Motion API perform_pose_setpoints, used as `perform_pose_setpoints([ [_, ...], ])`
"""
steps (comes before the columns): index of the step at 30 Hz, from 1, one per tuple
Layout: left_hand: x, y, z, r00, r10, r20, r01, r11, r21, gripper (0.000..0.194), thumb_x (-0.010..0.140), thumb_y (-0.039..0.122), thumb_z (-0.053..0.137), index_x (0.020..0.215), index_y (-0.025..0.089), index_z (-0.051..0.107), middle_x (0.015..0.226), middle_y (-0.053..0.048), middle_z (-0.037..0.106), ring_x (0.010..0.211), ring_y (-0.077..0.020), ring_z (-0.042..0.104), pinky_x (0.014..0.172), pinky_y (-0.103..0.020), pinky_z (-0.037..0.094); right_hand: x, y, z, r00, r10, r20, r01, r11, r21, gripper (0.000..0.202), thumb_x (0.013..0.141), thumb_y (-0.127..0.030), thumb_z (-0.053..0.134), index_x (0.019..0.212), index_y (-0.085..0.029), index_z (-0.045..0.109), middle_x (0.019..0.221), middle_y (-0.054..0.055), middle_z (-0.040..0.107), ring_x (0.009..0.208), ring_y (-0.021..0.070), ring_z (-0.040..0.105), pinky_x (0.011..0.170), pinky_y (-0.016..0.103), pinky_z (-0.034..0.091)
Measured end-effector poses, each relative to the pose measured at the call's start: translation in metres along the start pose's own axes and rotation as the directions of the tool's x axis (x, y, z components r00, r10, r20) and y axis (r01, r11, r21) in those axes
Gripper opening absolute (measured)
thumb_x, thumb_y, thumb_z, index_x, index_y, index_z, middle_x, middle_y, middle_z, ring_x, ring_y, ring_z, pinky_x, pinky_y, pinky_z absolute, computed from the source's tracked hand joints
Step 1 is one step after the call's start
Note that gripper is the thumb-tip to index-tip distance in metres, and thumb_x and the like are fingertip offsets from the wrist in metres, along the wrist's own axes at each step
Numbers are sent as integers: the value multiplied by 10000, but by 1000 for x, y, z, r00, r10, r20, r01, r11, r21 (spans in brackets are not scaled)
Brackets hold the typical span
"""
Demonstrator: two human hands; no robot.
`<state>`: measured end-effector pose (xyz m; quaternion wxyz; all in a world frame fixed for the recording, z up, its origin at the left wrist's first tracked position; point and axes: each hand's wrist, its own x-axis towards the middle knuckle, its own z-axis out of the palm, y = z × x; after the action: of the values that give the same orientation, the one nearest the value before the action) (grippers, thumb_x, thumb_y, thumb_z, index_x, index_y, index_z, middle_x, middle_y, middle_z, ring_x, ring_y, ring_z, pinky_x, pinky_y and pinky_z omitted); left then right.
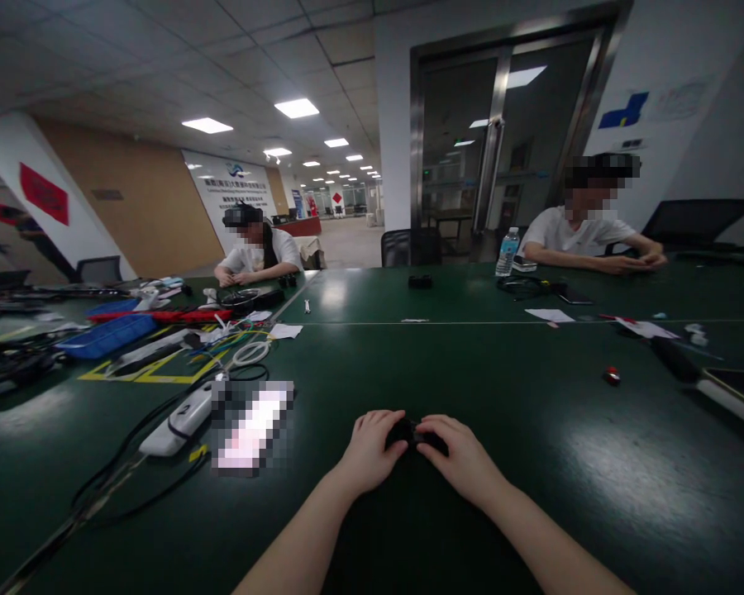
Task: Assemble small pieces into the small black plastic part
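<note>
A small dark object [417,435], black and low, sits at the green tabletop between my two hands; its kind is hard to make out. My left hand [370,453] grips its left end, thumb towards me and fingers on the far side. From the right, my right hand [465,459] holds the other end in the same way. The fingers cover much of the object. To the left of my hands lies a phone-shaped thing [254,430] with a bright, blurred screen.
Left are a white power strip [183,420], coiled white cable [251,354] and blue tray [108,336]. A black object [420,282] lies ahead, a small red item [612,376] to the right. Across the table sit two people, one near a water bottle [507,253].
</note>
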<state>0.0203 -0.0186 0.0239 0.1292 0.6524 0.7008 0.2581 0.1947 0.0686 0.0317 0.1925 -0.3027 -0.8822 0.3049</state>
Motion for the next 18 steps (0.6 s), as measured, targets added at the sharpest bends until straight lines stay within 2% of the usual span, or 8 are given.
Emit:
perform_pose_setpoints([
  [18, 0, -1, 0, 1000, -7, 16, 7, 1000, 22, 419, 840, 280, 531, 1253, 248, 469, 1244, -37, 527, 1181, -225, 421, 1000, -383, 286, -1, -5, -3, 1000, 11, 12, -11, 1000, -1, 221, 810, -269, 568, 1025, -252, 617, 1140, 16, 596, 1085, 199, 526, 952, 375, 389],
])
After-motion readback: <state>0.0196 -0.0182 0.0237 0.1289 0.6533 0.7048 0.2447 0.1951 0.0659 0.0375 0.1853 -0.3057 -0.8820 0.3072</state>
